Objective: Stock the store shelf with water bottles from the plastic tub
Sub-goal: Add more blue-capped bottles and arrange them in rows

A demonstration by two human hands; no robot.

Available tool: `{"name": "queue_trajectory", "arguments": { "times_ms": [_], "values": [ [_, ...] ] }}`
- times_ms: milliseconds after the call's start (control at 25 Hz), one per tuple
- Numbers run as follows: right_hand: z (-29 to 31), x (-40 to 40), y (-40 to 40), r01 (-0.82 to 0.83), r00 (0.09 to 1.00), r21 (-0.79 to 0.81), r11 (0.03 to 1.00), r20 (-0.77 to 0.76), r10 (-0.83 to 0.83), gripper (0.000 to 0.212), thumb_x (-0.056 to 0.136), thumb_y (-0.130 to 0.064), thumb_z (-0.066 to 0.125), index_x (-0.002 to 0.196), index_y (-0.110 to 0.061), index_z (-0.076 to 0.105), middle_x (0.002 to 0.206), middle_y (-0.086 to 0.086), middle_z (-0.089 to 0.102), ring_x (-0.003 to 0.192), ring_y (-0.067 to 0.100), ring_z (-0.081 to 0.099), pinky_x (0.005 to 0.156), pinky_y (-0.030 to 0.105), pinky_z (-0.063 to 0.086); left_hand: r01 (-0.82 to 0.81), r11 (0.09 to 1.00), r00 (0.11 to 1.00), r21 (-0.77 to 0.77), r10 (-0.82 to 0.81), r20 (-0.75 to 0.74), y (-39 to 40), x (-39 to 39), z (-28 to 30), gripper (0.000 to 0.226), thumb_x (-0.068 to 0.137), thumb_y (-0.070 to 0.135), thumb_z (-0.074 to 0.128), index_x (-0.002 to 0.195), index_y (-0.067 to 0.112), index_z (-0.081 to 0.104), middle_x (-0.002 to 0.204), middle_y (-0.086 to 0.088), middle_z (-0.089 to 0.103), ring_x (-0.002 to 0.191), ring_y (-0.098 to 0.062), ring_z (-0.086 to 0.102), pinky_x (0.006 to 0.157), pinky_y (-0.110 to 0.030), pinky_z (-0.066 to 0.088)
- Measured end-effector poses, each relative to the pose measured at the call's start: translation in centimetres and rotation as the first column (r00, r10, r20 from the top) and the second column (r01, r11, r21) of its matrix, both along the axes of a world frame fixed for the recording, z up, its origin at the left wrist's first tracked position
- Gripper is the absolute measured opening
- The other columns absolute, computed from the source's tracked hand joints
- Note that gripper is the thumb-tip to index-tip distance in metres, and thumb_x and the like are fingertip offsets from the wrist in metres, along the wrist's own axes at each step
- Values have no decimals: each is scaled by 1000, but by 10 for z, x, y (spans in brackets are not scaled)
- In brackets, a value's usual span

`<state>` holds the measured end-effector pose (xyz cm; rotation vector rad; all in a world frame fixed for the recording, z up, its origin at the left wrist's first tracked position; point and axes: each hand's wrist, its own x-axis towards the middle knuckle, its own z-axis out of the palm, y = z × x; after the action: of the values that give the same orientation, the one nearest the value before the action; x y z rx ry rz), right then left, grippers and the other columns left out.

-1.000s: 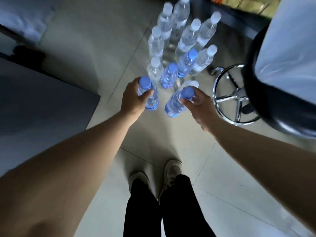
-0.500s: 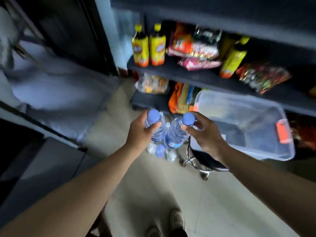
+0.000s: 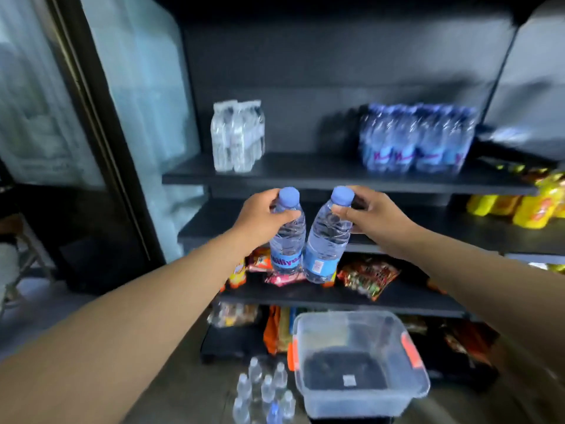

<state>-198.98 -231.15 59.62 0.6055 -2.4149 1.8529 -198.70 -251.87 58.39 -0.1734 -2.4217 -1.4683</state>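
As each hand lifts a clear plastic water bottle with a blue cap toward the dark store shelf, the left hand clamps one bottle and the right hand pinches the other at its neck. Next, likely, comes setting both upright between the far packs. Below, the clear plastic tub sits beside loose bottles on the floor.

Dim scene, motion-blurred and warped at edges; pale daylight from left.
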Motion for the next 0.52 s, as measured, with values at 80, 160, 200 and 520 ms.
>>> {"name": "queue_trajectory", "arguments": {
  "times_ms": [80,160,200,520],
  "values": [
    [37,1,19,20,1000,-23,1000,-18,-20,13,89,-8,62,99,-16,61,92,3,64,79,10,59,75,27,54,50,998,999,31,-50,-6,22,-7,40,36,79,10,72,114,14,63,105,-3,67,95,-18,61,92,-35,49],
    [65,-2,37,28,999,-29,999,-29,-29,14,90,-8,61,103,-12,59,90,3,61,77,11,57,70,26,52,95,994,995,52,-94,-16,47,-15,72,35,81,8,70,114,14,62,104,-2,66,95,-16,60,89,-31,48],
    [76,-4,46,40,998,-18,999,-38,-41,14,90,-8,61,103,-11,59,88,3,60,78,12,56,70,27,51,113,992,993,59,-113,-17,58,-21,84,35,81,8,70,115,13,62,104,-3,65,95,-16,59,87,-29,47],
    [117,-98,98,102,995,11,995,-13,-102,14,89,-11,63,101,-17,62,93,1,63,85,14,57,76,38,48,184,973,979,139,-194,59,108,-119,128,33,83,6,68,115,12,62,113,-8,67,96,-19,62,79,-30,47]
  ]
}}
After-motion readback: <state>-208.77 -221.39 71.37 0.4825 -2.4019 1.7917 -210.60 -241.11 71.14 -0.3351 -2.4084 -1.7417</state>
